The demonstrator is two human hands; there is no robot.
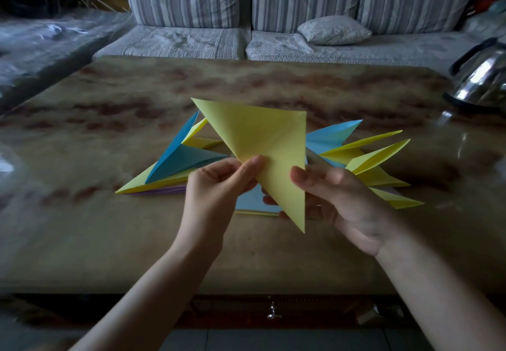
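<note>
Left hand [216, 186] and right hand [339, 200] each pinch the yellow paper triangle [262, 137] above the desk [109, 241], seemingly only a few folds in, while finished blue and yellow folded pieces [186, 159] lie beneath.

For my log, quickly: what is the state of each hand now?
Left hand: pinches the yellow folded paper.
Right hand: holds the same paper, thumb on top.
</note>
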